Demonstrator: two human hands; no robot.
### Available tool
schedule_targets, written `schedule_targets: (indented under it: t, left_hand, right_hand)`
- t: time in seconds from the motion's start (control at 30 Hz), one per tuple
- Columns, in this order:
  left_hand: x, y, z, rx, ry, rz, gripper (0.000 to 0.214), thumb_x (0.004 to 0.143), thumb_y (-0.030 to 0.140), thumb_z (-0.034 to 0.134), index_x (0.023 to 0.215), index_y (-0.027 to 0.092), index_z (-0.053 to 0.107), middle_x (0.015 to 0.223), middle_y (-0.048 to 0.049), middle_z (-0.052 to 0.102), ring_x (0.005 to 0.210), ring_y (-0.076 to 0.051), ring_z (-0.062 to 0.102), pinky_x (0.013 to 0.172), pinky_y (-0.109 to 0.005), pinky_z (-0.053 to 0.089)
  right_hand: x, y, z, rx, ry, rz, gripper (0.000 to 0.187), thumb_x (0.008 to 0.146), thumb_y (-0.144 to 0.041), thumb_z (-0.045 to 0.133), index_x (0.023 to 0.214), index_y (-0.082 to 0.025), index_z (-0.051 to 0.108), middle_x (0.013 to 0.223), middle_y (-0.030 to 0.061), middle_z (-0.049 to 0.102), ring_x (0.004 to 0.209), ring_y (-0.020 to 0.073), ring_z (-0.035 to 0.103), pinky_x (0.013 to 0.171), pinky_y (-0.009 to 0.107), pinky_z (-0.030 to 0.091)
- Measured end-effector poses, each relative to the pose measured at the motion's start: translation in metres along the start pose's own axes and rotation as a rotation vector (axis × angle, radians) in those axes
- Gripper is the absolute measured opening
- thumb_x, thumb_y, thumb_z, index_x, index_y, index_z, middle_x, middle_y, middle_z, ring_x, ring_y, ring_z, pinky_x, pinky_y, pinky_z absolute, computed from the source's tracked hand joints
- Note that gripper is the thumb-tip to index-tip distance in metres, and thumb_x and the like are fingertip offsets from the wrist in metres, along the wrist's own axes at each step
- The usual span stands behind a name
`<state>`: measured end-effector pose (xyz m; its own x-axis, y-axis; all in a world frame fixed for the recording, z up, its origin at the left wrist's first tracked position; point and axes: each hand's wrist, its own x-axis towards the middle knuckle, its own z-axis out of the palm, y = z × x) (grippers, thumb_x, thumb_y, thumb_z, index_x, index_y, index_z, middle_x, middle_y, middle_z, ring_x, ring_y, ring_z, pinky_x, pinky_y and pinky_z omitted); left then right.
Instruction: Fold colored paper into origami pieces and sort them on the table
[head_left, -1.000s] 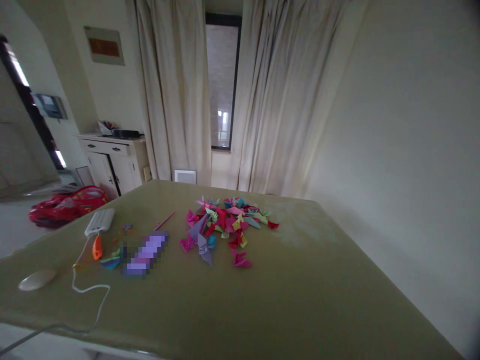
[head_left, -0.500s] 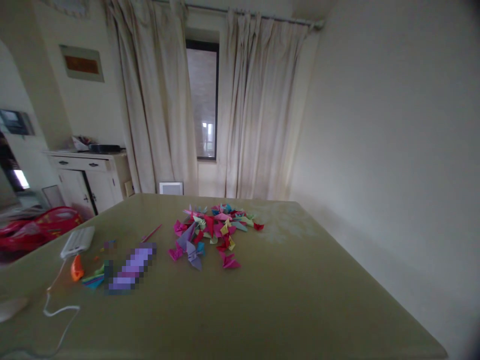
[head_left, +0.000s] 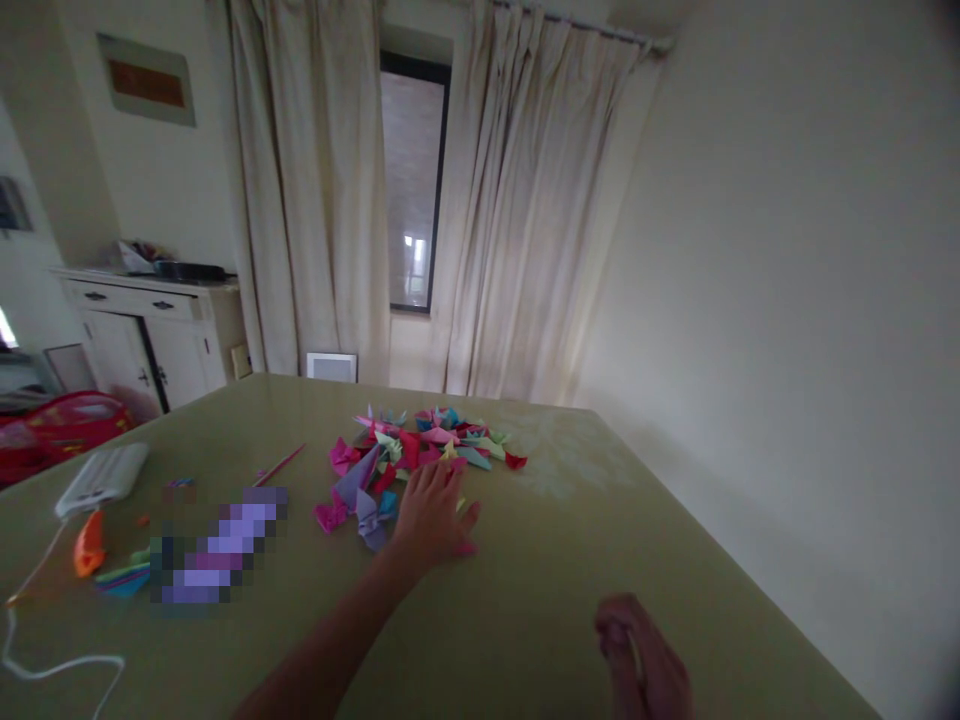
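Observation:
A pile of folded paper cranes [head_left: 409,450] in pink, red, purple, green, blue and yellow lies on the green table [head_left: 555,560]. My left hand [head_left: 435,515] is over the near side of the pile, palm down with fingers and thumb apart, hiding some of the cranes. Whether its fingertips touch the paper I cannot tell. Just left of that hand is a purple crane [head_left: 370,520]. At the lower right, my right hand [head_left: 643,655] is above the table with its fingers curled in; whatever they may hold is hidden.
On the left are a white power strip [head_left: 105,475] with its cord [head_left: 71,660], an orange object [head_left: 89,545], a pink pencil-like stick [head_left: 280,465] and a blurred-out purple item [head_left: 225,550]. A wall [head_left: 787,300] runs along the right side.
Both my hands have come into view, the left over the cranes and the right at the lower right. The view has shifted somewhat, so things on the left sit further left.

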<state>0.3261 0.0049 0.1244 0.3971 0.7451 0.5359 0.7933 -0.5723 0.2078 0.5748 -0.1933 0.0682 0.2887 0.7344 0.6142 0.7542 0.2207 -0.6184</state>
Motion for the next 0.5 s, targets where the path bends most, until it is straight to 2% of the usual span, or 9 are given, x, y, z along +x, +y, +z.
schedule_targets:
  t: [0.07, 0.17, 0.27, 0.33, 0.4, 0.5]
  left_hand:
    - [0.008, -0.007, 0.013, 0.012, -0.007, -0.018, 0.055, 0.097, 0.043, 0.065, 0.145, 0.017, 0.061, 0.145, -0.019, 0.065, 0.135, -0.04, 0.057, 0.114, -0.059, 0.043]
    - [-0.005, -0.016, 0.034, -0.004, 0.011, -0.04, 0.044, 0.099, 0.039, 0.061, 0.139, 0.02, 0.065, 0.143, -0.0161, 0.067, 0.132, -0.036, 0.059, 0.111, -0.055, 0.046]
    - [-0.023, -0.021, 0.052, -0.047, 0.037, -0.011, 0.041, 0.096, 0.034, 0.064, 0.134, 0.02, 0.067, 0.139, -0.0148, 0.069, 0.129, -0.035, 0.061, 0.111, -0.053, 0.046]
    - [-0.03, -0.024, 0.059, -0.076, 0.032, 0.007, 0.045, 0.091, 0.033, 0.069, 0.134, 0.019, 0.067, 0.139, -0.0142, 0.07, 0.128, -0.035, 0.061, 0.11, -0.054, 0.047]
    - [-0.032, -0.027, 0.061, -0.095, 0.019, 0.003, 0.047, 0.09, 0.034, 0.071, 0.135, 0.02, 0.066, 0.14, -0.0138, 0.069, 0.128, -0.035, 0.062, 0.109, -0.053, 0.048]
    - [-0.031, -0.03, 0.062, -0.109, 0.01, -0.006, 0.051, 0.09, 0.034, 0.071, 0.138, 0.021, 0.064, 0.143, -0.0137, 0.067, 0.129, -0.036, 0.061, 0.106, -0.053, 0.052]
  right_hand:
    - [0.044, -0.003, 0.031, 0.032, -0.075, -0.111, 0.027, 0.107, -0.038, 0.047, 0.096, -0.024, 0.067, 0.087, 0.0069, 0.069, 0.078, 0.0209, 0.07, 0.072, 0.03, 0.06]
    - [0.085, 0.006, 0.08, -0.005, -0.13, -0.136, 0.021, 0.104, -0.032, 0.051, 0.116, -0.023, 0.065, 0.106, 0.0098, 0.071, 0.082, 0.0205, 0.073, 0.075, 0.032, 0.062]
    - [0.096, 0.021, 0.125, -0.02, -0.203, -0.145, 0.031, 0.101, -0.03, 0.055, 0.131, -0.024, 0.06, 0.126, 0.0132, 0.068, 0.099, 0.0253, 0.074, 0.087, 0.04, 0.063]
    - [0.097, 0.026, 0.148, 0.004, -0.239, -0.126, 0.033, 0.102, -0.031, 0.055, 0.134, -0.024, 0.058, 0.129, 0.0132, 0.067, 0.107, 0.0275, 0.073, 0.093, 0.044, 0.063]
    - [0.097, 0.027, 0.162, 0.046, -0.245, -0.091, 0.032, 0.103, -0.034, 0.054, 0.133, -0.024, 0.059, 0.128, 0.0127, 0.066, 0.11, 0.0284, 0.071, 0.096, 0.046, 0.062]
    - [0.099, 0.025, 0.164, 0.122, -0.27, -0.063, 0.032, 0.106, -0.036, 0.051, 0.135, -0.026, 0.059, 0.131, 0.0123, 0.065, 0.114, 0.0278, 0.07, 0.099, 0.045, 0.06]
